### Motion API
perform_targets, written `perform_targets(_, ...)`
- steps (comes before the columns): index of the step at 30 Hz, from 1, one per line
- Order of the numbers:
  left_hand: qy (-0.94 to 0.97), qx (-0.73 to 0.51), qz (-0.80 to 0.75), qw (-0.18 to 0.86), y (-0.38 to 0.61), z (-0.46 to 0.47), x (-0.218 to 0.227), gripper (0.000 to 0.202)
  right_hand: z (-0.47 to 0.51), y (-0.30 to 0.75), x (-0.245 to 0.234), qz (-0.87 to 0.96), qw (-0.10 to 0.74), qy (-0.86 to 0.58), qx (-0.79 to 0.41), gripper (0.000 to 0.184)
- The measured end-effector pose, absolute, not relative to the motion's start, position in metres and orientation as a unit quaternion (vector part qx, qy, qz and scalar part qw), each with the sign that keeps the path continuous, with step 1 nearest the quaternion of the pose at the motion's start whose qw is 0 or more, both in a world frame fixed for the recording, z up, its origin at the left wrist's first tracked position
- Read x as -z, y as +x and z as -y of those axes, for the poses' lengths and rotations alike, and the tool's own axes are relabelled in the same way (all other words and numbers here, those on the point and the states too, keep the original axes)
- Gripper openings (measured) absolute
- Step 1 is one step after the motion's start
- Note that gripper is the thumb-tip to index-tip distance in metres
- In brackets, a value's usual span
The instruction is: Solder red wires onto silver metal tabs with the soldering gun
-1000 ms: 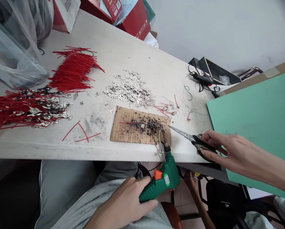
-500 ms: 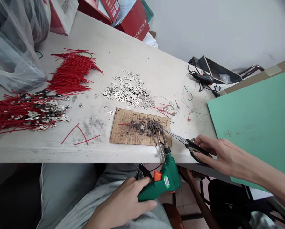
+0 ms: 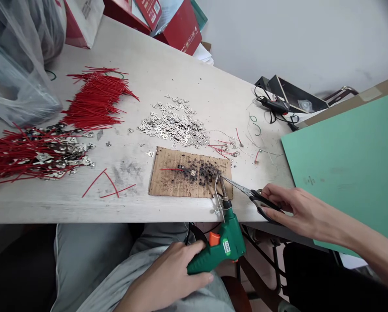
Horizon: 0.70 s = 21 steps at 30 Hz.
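Observation:
My left hand (image 3: 172, 273) is wrapped round the handle of a green soldering gun (image 3: 224, 247) with an orange trigger. Its metal tip rests near the right end of a scorched cardboard piece (image 3: 167, 184). My right hand (image 3: 294, 212) grips black-handled scissors (image 3: 250, 195), whose blade points touch or nearly touch the iron's tip; I cannot tell which. On the cardboard lies a red wire (image 3: 171, 169) that reaches a small metal tab (image 3: 193, 173) among dark burn marks.
Behind the cardboard is a heap of metal tabs (image 3: 180, 125). Red wires (image 3: 94, 99) lie at left, above a pile of wired tabs (image 3: 50, 154). A green board (image 3: 350, 160) stands at right, near a black tool (image 3: 273, 105). Another person's arm (image 3: 259, 281) shows below the table.
The view has shifted very slightly. Both hands, the soldering gun and the scissors keep nearly the same positions. The other person's arm below the table has moved.

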State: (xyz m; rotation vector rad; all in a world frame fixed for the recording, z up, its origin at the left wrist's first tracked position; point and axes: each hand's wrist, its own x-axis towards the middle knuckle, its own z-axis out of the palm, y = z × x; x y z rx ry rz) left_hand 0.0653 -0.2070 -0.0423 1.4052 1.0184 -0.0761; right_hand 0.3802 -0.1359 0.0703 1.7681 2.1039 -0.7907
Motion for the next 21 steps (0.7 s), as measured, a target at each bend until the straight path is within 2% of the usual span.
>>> perform_targets(6,0.615,0.031,-0.451,0.646,0.065,0.206,0.038,0.050,0.133,0.375,-0.078,-0.707,0.153,0.627,0.289,0.037)
perform_targets(13,0.622,0.035,-0.440,0.646,0.065,0.208,0.042,0.052,0.127,0.366,-0.088,-0.667,0.130,0.658,0.326,0.042)
perform_targets(17,0.622,0.027,-0.444,0.645,0.065,0.208,0.043,0.051,0.121,0.365,-0.093,-0.645,0.092,0.656,0.382,0.045)
perform_targets(21,0.627,0.037,-0.443,0.640,0.067,0.208,0.042,0.049,0.112,0.368,-0.098,-0.618,0.042,0.695,0.365,0.050)
